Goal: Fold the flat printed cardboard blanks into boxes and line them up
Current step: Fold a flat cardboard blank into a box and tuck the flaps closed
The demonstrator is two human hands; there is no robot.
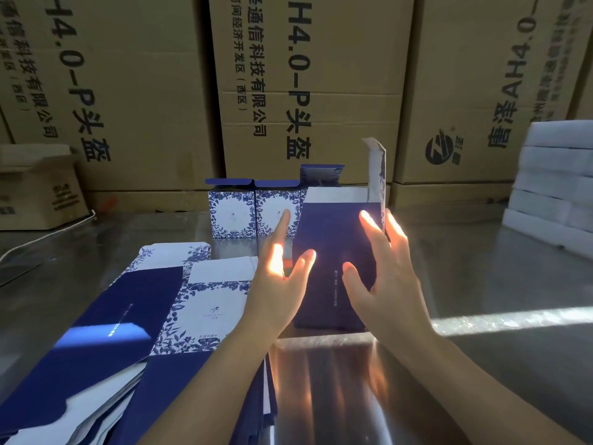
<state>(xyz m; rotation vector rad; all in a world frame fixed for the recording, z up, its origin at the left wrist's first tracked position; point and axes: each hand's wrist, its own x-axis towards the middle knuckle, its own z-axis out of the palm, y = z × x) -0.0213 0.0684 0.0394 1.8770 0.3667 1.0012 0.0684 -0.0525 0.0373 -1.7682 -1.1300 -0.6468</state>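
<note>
Forming step: a half-formed box [333, 248], pressed upright on the desk [481, 284] between the straight, spread fingers [284, 224] of the left hand [279, 284] and right hand [388, 277], is judged due for closing and placing beside the finished row [232, 213] at 12 o'clock.

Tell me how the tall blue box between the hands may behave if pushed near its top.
The box probably tips easily: it is tall on a small base. On the shiny metal table it may also slide. Its raised top flap is thin card and likely bends.
</note>
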